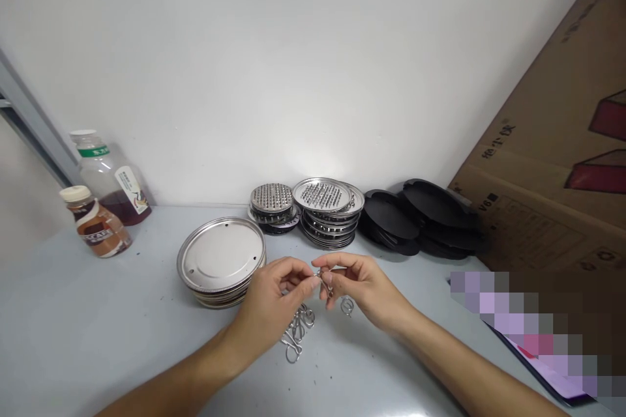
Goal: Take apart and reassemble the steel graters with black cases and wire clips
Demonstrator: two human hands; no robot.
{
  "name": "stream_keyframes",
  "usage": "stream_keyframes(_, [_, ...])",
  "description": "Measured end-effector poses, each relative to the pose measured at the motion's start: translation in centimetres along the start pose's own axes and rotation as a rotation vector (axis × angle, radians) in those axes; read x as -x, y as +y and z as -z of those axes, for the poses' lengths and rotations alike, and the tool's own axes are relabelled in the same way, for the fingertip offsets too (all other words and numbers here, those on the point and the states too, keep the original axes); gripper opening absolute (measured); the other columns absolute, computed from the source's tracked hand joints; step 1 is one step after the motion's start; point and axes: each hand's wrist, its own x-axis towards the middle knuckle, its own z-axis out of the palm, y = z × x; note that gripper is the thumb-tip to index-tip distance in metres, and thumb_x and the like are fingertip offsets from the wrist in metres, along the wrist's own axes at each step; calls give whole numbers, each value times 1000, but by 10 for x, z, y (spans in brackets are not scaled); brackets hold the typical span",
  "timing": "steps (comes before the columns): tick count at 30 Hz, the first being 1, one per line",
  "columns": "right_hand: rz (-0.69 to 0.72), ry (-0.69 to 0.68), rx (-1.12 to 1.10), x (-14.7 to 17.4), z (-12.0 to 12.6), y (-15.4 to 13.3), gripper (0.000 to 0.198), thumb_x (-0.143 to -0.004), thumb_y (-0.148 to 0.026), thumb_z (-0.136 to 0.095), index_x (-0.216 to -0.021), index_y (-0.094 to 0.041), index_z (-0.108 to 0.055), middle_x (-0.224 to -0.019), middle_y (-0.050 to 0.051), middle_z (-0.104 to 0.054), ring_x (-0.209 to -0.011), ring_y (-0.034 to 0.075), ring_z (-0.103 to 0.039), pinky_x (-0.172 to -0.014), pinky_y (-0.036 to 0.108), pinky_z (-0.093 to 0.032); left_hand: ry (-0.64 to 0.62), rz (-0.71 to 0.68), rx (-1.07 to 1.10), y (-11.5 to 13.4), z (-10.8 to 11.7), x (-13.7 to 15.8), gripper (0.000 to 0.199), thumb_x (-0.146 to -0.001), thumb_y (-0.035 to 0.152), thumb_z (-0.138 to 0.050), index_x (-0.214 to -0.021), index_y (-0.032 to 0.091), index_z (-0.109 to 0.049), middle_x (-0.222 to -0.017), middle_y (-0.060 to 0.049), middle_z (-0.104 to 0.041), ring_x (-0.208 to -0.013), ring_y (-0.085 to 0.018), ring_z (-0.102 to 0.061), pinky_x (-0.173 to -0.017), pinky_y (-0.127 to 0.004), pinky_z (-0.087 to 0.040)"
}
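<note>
Nearest, bottom centre of frame: a loose pile of bent wire pcs (299, 324) on the grey table (122, 345), partly hidden by the L hand (276, 296); prob. put there for a short reach. One coiled wire pc (347, 306) lies just right of it, apart from the pile. Mid-frame, L hand & R hand (366, 288) meet, fingertips of each closed narrow on a small metal pc (325, 281) btwn them; likely a tip pinch b/c it's too thin for a full grip. Exact shape: can't tell, fingers cover it. Lower right: flat dark-edged item (562, 381), mostly pixelated, well apart from the hands.

Left of centre: silver discs (225, 254) stacked flat, prob. to save room. Farther, centre: small grater-like discs (272, 199) & larger grater-like discs (323, 197), studded tops up; right of those, black trays (391, 215) in stacks. Kinds sit separately, prob. for easy picking. Mid-left: coffee bottle (100, 228) & clear bottle (110, 199), maybe off there vs. spills. Right edge: big carton (548, 169); wall (293, 65) behind.
</note>
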Motion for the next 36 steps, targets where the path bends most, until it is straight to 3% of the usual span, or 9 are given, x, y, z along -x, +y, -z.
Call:
stream_keyframes(2, [-15,-37,8,-1,2,1,29,-80,-35,-74,-102,-17,-72,-74,2,-66,-66,14,-62,-59,27,-52,-45,76,100,-1,1,0,17,-88,36,-64,-87,19,-66,-77,-2,-71,-75,-17,-67,-69,-27,-52])
stream_keyframes(7, [55,-9,195,0,5,2,25,-78,-30,-75,-101,-19,-74,-86,5,-70,-71,15,-62,-64,28,-50,4,163,157,0,3,-4,18,-83,35,-70,-84,17,-65,-75,-2,-70,-74,-16,-67,-70,-26,-52])
stream_keyframes(10, [267,32,529,2,7,2,18,-88,-28,-65,-101,-21,-75,-87,7,-69,-74,17,-62,-65,29,-50,9,159,232,0,4,-5,19,-82,34,-71,-86,17,-62,-78,-1,-69,-76,-16,-68,-72,-28,-53])
stream_keyframes(13, [525,2,843,4,8,4,29,-95,-21,-51,-119,-24,-68,-92,10,-68,-80,19,-62,-70,32,-51,-11,174,275,-2,4,-6,20,-84,34,-69,-88,18,-59,-80,-2,-69,-79,-16,-69,-75,-30,-55])
stream_keyframes(15, [616,-12,920,6,9,6,35,-96,-17,-47,-128,-24,-62,-96,11,-66,-83,20,-62,-72,34,-52,-5,166,259,-4,5,-5,19,-85,34,-68,-88,18,-59,-80,-2,-69,-79,-17,-68,-75,-31,-55])
stream_keyframes(25, [634,230,826,10,-5,4,28,-92,-16,-55,-114,-26,-69,-87,7,-66,-75,18,-62,-67,32,-52,110,-65,-146,3,2,-1,13,-84,25,-69,-95,26,-75,-91,0,-76,-85,-18,-71,-82,-28,-55])
stream_keyframes(31, [700,309,826,14,-13,16,32,-92,-12,-54,-118,-27,-66,-85,6,-64,-73,17,-62,-65,30,-53,146,-182,-205,-2,5,-3,13,-81,22,-73,-90,28,-79,-91,0,-78,-86,-18,-71,-80,-26,-56])
stream_keyframes(36, [764,379,873,3,-14,22,30,-92,-12,-51,-117,-20,-67,-82,7,-63,-69,15,-61,-61,28,-52,93,-204,-165,-5,-15,7,15,-80,14,-69,-84,25,-79,-75,2,-77,-64,-14,-70,-60,-21,-55])
